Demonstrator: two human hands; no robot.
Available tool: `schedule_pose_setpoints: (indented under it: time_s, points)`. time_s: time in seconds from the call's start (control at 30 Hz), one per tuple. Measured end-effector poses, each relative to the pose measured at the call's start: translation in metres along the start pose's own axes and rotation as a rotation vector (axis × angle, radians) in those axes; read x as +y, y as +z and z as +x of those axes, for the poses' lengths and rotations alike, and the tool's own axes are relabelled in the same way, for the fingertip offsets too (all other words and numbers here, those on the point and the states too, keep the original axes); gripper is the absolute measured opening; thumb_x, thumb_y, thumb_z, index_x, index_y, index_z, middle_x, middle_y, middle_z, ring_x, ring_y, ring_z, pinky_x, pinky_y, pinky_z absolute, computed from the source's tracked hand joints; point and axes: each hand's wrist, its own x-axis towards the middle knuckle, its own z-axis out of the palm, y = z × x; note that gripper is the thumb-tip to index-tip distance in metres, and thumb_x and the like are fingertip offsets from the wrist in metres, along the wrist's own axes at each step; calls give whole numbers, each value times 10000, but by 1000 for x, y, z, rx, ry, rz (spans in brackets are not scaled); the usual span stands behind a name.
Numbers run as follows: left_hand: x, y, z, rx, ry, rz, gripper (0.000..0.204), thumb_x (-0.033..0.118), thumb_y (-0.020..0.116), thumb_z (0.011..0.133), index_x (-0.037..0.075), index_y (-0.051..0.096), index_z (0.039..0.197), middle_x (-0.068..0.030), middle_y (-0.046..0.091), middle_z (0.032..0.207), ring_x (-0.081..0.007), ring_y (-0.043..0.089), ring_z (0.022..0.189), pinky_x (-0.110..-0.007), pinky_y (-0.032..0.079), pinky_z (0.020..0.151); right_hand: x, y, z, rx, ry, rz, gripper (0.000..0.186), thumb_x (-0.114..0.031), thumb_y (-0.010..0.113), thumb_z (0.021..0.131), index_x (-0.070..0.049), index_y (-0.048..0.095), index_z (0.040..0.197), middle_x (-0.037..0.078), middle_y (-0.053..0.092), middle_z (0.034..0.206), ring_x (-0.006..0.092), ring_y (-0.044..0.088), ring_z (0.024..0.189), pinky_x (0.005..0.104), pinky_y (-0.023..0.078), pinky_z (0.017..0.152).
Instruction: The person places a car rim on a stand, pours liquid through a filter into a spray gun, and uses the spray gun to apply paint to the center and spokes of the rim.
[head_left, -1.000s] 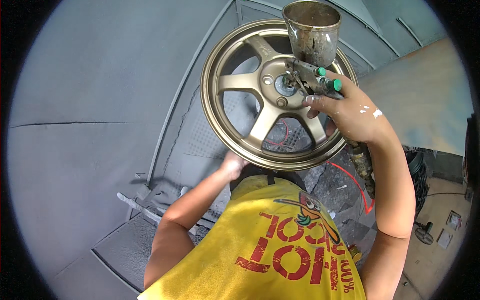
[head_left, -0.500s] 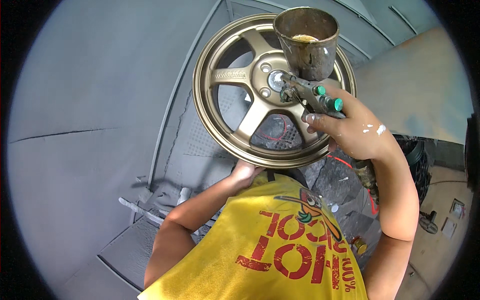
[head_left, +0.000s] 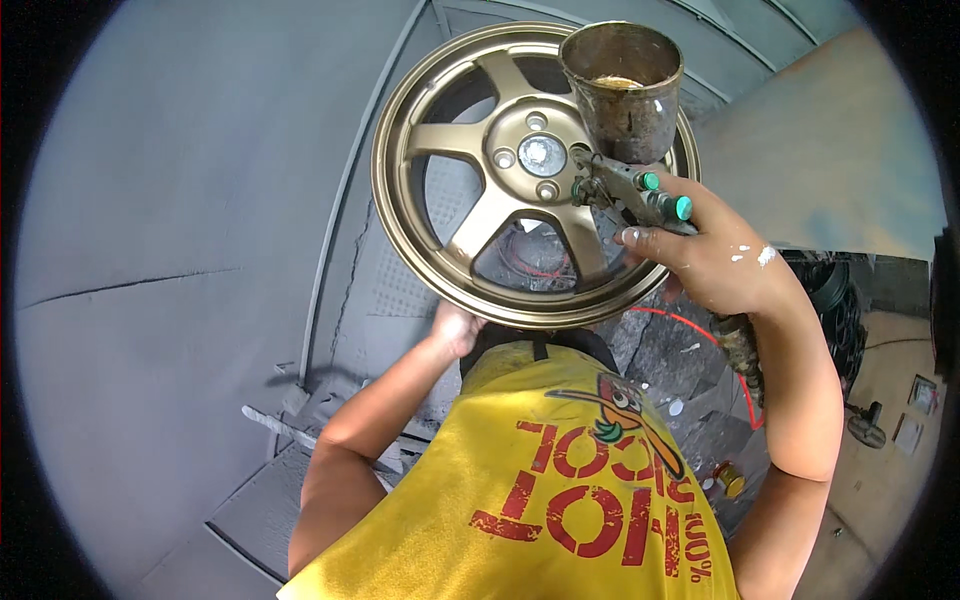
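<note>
A bronze-gold car wheel rim (head_left: 482, 222) with several spokes and a silver centre is held up in front of me, face toward me. Below its lower left edge, my left hand (head_left: 458, 328) grips it from behind, fingertips hidden by the rim. My right hand (head_left: 715, 245) is closed round a worn metal spray gun (head_left: 632, 192) with two green knobs. The gun's nozzle overlaps the wheel right of its centre. On top of the gun stands a stained metal paint cup (head_left: 625, 100), open, with yellowish liquid inside. No spray is visible.
A red hose (head_left: 690, 328) runs down past my right forearm. Grey sheeting or wall (head_left: 180, 200) fills the left side. A small yellow container (head_left: 730, 480) is on the dirty floor, right of my yellow shirt (head_left: 560, 450). A brownish panel (head_left: 830, 170) rises at the right.
The wheel has turned, so the spoke with raised lettering no longer shows at the left, and it sits slightly further left. My left hand has shifted left along the rim; the spray gun moved slightly right.
</note>
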Motion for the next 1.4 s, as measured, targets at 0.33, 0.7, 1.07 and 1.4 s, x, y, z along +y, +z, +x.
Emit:
schedule_pose_setpoints:
  time_s: [0.33, 0.7, 1.07, 1.4]
  points:
    - [26, -17, 17, 101, 23, 66, 190, 163, 471, 996, 95, 644, 956, -18, 657, 794, -117, 579, 604, -261, 445, 513, 7, -4, 2, 59, 95, -9, 573, -193, 680, 885, 7, 454, 1373, 97, 672, 910, 153, 632, 726, 281, 512, 510]
    - [-24, -14, -8, -167, -239, 294, 233, 186, 480, 999, 127, 552, 1213, -41, 627, 1187, -191, 591, 1085, -425, 447, 990, 0, -7, -2, 113, 74, 0, 453, -172, 668, 884, 8, 529, 1277, 85, 682, 872, 135, 633, 684, 256, 486, 481]
    - [52, -35, 43, 79, 97, 160, 143, 194, 508, 987, 122, 629, 964, 7, 647, 784, -120, 550, 582, -279, 423, 488, -9, -5, -4, 72, 114, 18, 471, -182, 682, 877, -15, 531, 1291, 86, 699, 889, 127, 640, 732, 258, 487, 500]
    - [-14, 8, -22, -89, -173, 124, 263, 159, 492, 982, 51, 528, 1219, -121, 625, 1222, -220, 589, 1153, -439, 456, 1027, -7, -6, -4, 67, 46, 2, 494, -214, 643, 892, 9, 508, 1312, 105, 667, 817, 152, 618, 635, 280, 509, 509]
